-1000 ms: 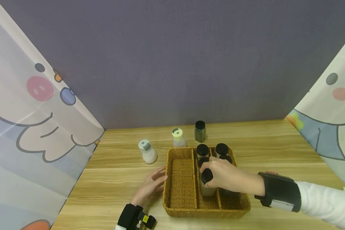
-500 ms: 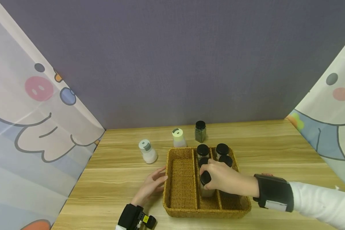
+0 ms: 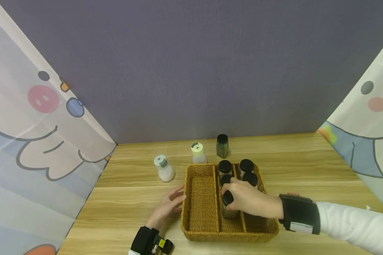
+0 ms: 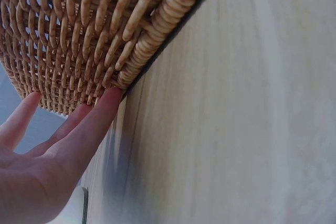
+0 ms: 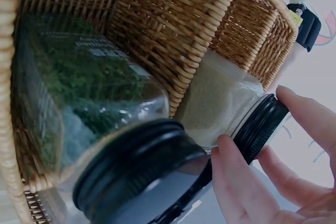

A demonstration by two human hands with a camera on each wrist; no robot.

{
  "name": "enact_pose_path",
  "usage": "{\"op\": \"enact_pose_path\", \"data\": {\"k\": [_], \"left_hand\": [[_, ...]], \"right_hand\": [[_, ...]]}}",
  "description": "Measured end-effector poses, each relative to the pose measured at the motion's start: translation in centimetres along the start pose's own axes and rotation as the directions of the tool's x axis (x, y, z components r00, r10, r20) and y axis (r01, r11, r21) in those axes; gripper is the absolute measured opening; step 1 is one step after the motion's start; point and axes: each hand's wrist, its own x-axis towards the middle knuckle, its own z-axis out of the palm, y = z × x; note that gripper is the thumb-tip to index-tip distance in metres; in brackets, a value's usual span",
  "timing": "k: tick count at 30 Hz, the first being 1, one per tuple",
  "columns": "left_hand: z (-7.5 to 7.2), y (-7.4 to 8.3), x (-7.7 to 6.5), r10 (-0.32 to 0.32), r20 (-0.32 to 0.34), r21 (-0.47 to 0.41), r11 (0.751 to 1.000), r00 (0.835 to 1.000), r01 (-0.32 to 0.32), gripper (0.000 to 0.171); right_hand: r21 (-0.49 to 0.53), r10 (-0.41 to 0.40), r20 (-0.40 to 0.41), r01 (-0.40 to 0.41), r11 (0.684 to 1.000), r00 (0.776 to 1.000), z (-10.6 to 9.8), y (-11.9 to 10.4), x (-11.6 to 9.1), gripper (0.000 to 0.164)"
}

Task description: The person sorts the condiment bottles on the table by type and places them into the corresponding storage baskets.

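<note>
Low in the frame's centre, the right hand (image 3: 246,198) pinches a jar (image 5: 220,109) inside the basket (image 3: 200,198), the left hand (image 3: 166,207) flat against it; crowded neighbours could topple.

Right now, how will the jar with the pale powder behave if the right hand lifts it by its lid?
The jar looks like rigid glass, probably breakable and heavy for its size. The right hand pinches only the lid, so it may swing. The basket dividers should limit tipping.

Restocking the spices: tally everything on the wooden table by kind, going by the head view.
Black-lidded glass spice jars: 6 (5 in the basket, 1 behind it)
White plastic shakers: 2
Woven wicker basket with compartments: 1
Total: 9
</note>
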Motion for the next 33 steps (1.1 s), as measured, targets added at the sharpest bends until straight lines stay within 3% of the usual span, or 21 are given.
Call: {"op": "enact_pose_path", "data": {"k": [17,33], "left_hand": [[0.0,0.15,-0.01,0.003,-0.003,-0.005,1.0,1.0,-0.003,0.063],[0.04,0.09,-0.05,-0.007,-0.004,0.007,1.0,1.0,0.007,0.064]], "right_hand": [[-0.005,-0.07,0.008,0.07,0.998,0.998,0.5,0.67,0.19,0.034],[-0.012,-0.068,-0.003,0.068,0.998,0.998,0.85,0.88,0.35,0.034]]}}
